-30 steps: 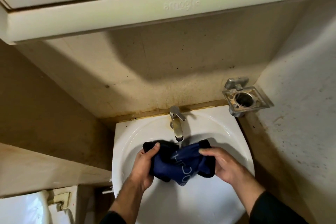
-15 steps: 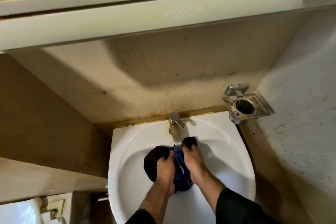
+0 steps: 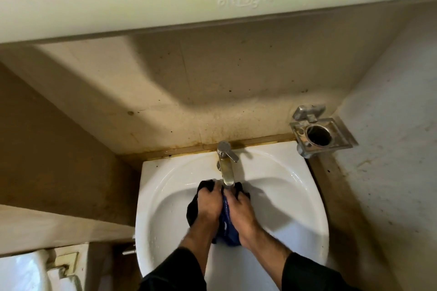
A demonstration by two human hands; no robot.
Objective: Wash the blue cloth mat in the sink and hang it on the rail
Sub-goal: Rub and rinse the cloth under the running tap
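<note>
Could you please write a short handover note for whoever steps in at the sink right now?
Left hand: grips the blue cloth mat, bunched up, on its left side.
Right hand: grips the same mat on its right side, close against the left hand.
The mat is held over the bowl of the white sink, right below the spout of the tap.
Done: the mat is in the sink and being scrubbed between both hands.
Left: finish washing, wring it out, then hang it on the rail, which is not in view here.
</note>
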